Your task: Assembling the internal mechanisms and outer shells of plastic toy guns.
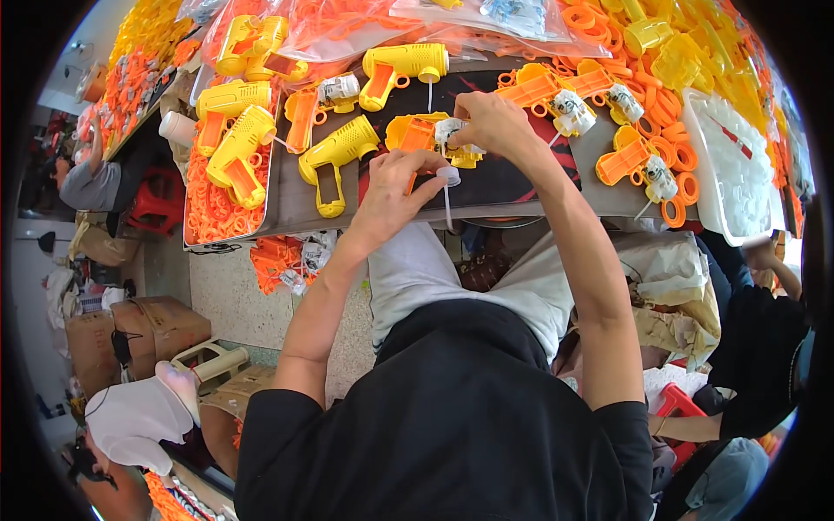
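At a grey table [287, 198], over a black mat [517, 181] bearing an open yellow-and-orange toy gun [410, 133], gripping with the right hand [497, 128] the white block [446, 131] at the gun's end, and pinching with the left hand [391, 193] a round cap [449, 175] just in front, above a thin white strip [447, 207] hanging at the table edge. Could drop the cap into the lap [408, 265] through a loose pinch so near that edge, or perhaps drag the block askew by snagging the strip.

Lt bright, fairly even; edges bent, blk rim; glare on clear bag [328, 36].
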